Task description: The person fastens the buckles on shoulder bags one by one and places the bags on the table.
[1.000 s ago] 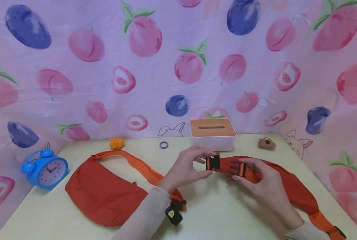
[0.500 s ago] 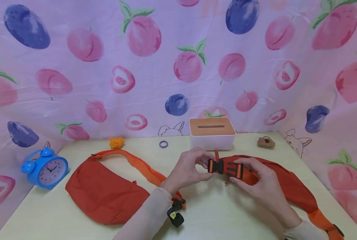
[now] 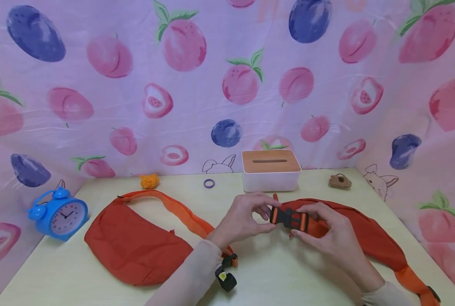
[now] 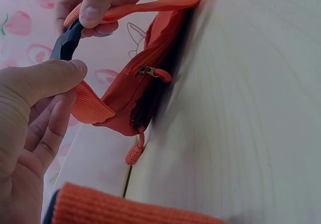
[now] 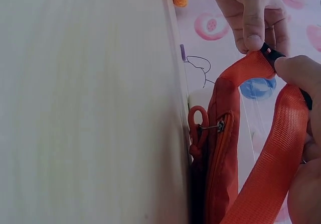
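Note:
My left hand [image 3: 246, 219] pinches the black socket half [image 3: 280, 216] of a side-release buckle between thumb and fingers. Facing it, the pronged half [image 3: 301, 221] is pinched by my right hand [image 3: 332, 236]. The prong tips are in the socket's mouth, with red still showing between the prongs. Orange webbing [image 4: 93, 105] runs from the buckle to a red waist bag [image 3: 369, 229] lying on the table behind. In the right wrist view, the bag's zipper pull [image 5: 220, 126] hangs beside the strap, and both thumbs hold the buckle [image 5: 271, 54].
A second red waist bag [image 3: 135, 242] lies left, its orange strap [image 3: 177, 210] and black buckle [image 3: 225, 278] near my left sleeve. Along the back stand a tissue box [image 3: 271, 180], purple ring [image 3: 209, 183], orange knitted item [image 3: 149, 181] and brown item [image 3: 340, 181]. A blue alarm clock [image 3: 61, 214] stands far left.
The two buckle halves, apart a second ago, have come together, the prongs entering the socket. My left hand has shifted slightly right and down; the right hand has barely moved.

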### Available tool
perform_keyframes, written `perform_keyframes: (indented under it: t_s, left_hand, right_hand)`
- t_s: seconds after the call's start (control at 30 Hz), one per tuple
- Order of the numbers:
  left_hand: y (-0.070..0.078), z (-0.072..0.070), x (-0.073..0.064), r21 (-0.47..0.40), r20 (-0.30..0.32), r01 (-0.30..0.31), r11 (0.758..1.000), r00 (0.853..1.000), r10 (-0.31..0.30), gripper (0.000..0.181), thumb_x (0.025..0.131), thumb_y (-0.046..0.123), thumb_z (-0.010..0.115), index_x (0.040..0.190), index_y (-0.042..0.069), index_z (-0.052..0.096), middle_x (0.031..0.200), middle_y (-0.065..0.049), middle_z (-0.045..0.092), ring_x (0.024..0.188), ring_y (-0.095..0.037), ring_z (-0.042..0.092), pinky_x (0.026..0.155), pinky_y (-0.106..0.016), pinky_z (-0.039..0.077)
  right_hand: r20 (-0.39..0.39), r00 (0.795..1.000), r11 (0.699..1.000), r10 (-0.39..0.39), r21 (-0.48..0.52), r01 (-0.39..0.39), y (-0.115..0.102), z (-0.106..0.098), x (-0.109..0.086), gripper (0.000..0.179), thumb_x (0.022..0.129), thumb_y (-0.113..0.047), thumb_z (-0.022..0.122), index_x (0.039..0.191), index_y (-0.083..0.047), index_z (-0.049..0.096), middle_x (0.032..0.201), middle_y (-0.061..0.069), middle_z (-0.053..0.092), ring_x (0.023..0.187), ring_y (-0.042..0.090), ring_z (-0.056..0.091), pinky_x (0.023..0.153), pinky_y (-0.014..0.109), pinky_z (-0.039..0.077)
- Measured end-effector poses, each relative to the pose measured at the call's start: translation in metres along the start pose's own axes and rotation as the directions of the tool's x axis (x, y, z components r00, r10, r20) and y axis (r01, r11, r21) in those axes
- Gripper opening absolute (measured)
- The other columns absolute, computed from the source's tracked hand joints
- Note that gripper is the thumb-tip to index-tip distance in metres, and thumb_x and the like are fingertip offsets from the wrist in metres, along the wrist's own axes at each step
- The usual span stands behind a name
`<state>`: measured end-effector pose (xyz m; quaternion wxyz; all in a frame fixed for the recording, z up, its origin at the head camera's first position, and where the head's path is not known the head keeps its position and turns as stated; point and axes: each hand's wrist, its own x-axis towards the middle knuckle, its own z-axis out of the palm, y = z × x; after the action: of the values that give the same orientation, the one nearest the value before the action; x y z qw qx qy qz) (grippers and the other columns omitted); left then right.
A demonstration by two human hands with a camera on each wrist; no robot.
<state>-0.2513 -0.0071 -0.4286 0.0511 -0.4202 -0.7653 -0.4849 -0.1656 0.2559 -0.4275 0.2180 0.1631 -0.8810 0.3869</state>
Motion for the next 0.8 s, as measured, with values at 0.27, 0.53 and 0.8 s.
perform_keyframes:
  t_s: [0.27,0.53,0.8]
  left_hand:
    - [-0.0005,-0.0006,-0.0005,-0.004,0.013,0.01,1.0,1.0,-0.01,0.054,0.084,0.003,0.098,0.134,0.009,0.08,0.116,-0.001,0.078,0.089,-0.004,0.074,0.089,-0.022,0.063]
    - [0.0001,-0.0007,-0.0016,-0.039,0.015,0.045,0.998,0.999,-0.045,0.053,0.083,0.001,0.098,0.132,0.008,0.08,0.115,-0.001,0.079,0.089,-0.005,0.075,0.091,-0.022,0.063]
    - [0.0006,-0.0006,-0.002,-0.031,0.022,0.066,0.997,0.998,-0.066,0.051,0.083,0.002,0.099,0.13,0.01,0.081,0.11,0.001,0.079,0.088,-0.004,0.074,0.09,-0.023,0.064]
  right_hand:
    - [0.006,1.0,0.999,0.01,-0.034,-0.01,0.0028,0.0018,0.0003,0.062,0.076,-0.026,0.106,0.131,-0.031,0.077,0.119,-0.014,0.079,0.104,0.009,0.071,0.091,0.01,0.054]
    - [-0.004,1.0,0.999,-0.001,-0.034,0.001,0.0022,0.0024,-0.0004,0.065,0.074,-0.026,0.106,0.132,-0.032,0.079,0.121,-0.013,0.079,0.108,0.009,0.071,0.094,0.006,0.051]
    - [0.001,1.0,1.0,-0.011,-0.027,0.011,0.0018,0.0027,-0.0008,0.068,0.075,-0.024,0.106,0.137,-0.032,0.078,0.121,-0.012,0.08,0.109,0.009,0.07,0.095,0.006,0.05]
